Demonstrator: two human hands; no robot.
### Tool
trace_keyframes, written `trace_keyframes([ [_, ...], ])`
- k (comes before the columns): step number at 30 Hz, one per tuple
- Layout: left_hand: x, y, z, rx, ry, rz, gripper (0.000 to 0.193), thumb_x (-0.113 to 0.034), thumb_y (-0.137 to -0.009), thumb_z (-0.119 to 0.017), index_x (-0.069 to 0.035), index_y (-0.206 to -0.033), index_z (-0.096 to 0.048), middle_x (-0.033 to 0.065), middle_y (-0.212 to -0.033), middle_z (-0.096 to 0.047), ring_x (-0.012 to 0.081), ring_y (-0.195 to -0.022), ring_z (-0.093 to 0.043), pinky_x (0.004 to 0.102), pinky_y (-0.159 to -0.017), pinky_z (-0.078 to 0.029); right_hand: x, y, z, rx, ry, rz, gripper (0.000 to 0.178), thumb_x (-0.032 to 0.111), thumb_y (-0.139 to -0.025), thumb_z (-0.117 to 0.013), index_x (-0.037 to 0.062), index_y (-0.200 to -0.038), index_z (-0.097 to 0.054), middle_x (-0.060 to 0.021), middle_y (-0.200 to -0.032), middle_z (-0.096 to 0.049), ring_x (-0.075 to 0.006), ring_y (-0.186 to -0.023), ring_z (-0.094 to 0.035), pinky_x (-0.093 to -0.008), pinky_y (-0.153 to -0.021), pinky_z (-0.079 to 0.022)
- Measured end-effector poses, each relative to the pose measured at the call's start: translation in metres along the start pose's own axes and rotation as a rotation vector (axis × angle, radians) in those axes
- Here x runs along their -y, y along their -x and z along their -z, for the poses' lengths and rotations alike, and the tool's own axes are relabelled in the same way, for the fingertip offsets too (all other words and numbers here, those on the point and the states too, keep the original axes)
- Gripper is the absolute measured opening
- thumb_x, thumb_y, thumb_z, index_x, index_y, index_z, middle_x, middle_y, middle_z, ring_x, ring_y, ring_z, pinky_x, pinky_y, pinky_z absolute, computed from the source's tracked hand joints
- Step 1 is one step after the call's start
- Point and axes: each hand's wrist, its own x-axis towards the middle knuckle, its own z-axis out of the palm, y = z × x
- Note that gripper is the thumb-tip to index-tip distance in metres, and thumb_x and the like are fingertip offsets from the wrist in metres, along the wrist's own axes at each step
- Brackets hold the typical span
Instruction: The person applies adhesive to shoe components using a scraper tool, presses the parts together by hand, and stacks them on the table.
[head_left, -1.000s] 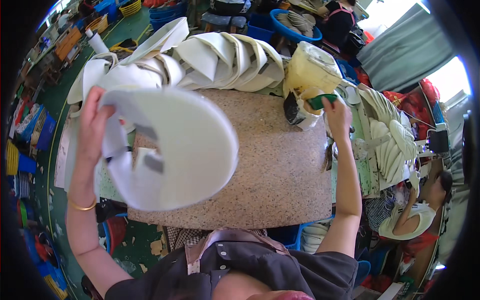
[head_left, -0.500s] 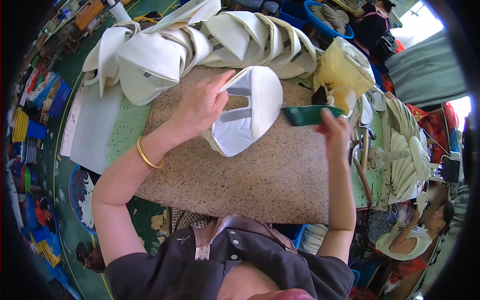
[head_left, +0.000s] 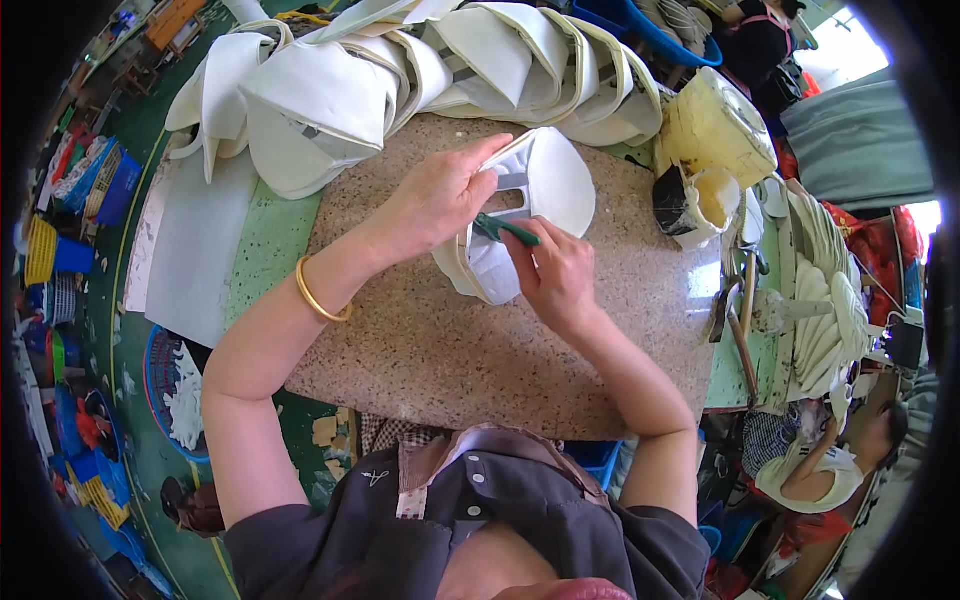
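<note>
My left hand grips the left edge of a white shoe upper, with its opening and pale lining facing up over the worktop. My right hand is closed around a green flat tool, a brush or scraper by its look. The tool's tip reaches into the upper's opening by the left fingers and touches or nearly touches the lining; I cannot tell which. Grey strips show along the inside of the upper.
A speckled stone slab forms the worktop. Stacked white uppers line its far side. At the right stand a yellowed plastic container, a glue-stained cup and a hammer. Another person sits at the lower right.
My right hand has swung left with the green tool from beside the cup to the upper's opening. The upper and left hand have shifted slightly right in the picture.
</note>
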Motion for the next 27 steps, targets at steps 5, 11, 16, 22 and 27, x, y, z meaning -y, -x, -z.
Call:
trace_keyframes([
  [5, 0.003, 0.021, 0.008, 0.053, 0.107, -0.069, 0.044, -0.016, -0.093, -0.044, 0.000, -0.134, -0.040, 0.0137, -0.103, -0.063, 0.0135, -0.079, -0.057, 0.0280, -0.074, -0.047, -0.027, 0.000, 0.036, 0.396, -0.474, 0.029, 0.008, 0.009, -0.086, -0.061, 0.0022, -0.086, -0.064, -0.0078, -0.073, -0.065, -0.0184, -0.060, -0.063, -0.0297, -0.056, -0.048],
  [11, -0.005, 0.041, 0.001, 0.026, 0.028, -0.190, 0.046, -0.013, -0.093, -0.042, 0.001, -0.136, -0.036, 0.0200, -0.129, -0.049, 0.0276, -0.115, -0.050, 0.0351, -0.099, -0.037, -0.030, 0.045, 0.038, 0.085, -0.234, -0.465, 0.014, 0.012, -0.087, -0.061, 0.0009, -0.093, -0.067, -0.0069, -0.075, -0.068, -0.0146, -0.062, -0.063, -0.0279, -0.055, -0.048],
  [16, -0.009, 0.070, -0.001, 0.003, -0.121, -0.212, 0.048, -0.011, -0.091, -0.041, 0.002, -0.137, -0.033, 0.0210, -0.133, -0.044, 0.0335, -0.123, -0.042, 0.0365, -0.104, -0.032, -0.006, 0.029, 0.040, -0.008, -0.253, -0.391, 0.007, 0.007, -0.085, -0.061, 0.0011, -0.086, -0.065, -0.0115, -0.073, -0.065, -0.0204, -0.059, -0.063, -0.0295, -0.053, -0.048],
  [22, 0.000, 0.134, -0.014, -0.211, -0.159, -0.146, 0.054, -0.004, -0.087, -0.047, 0.005, -0.137, -0.030, 0.0239, -0.132, -0.041, 0.0375, -0.114, -0.047, 0.0416, -0.099, -0.036, 0.068, 0.063, -0.013, 0.028, -0.345, -0.124, 0.023, 0.001, -0.075, -0.064, 0.0051, -0.097, -0.059, -0.0098, -0.074, -0.058, -0.0277, -0.062, -0.061, -0.0362, -0.054, -0.049],
  [27, -0.052, 0.102, 0.018, -0.405, -0.074, -0.181, 0.048, -0.004, -0.083, -0.058, -0.002, -0.129, -0.045, 0.0148, -0.122, -0.055, 0.0249, -0.105, -0.056, 0.0324, -0.087, -0.044, 0.092, 0.063, -0.011, 0.128, -0.276, 0.047, 0.025, 0.001, -0.074, -0.067, 0.0038, -0.098, -0.059, -0.0096, -0.077, -0.060, -0.0244, -0.063, -0.062, -0.0335, -0.051, -0.049],
])
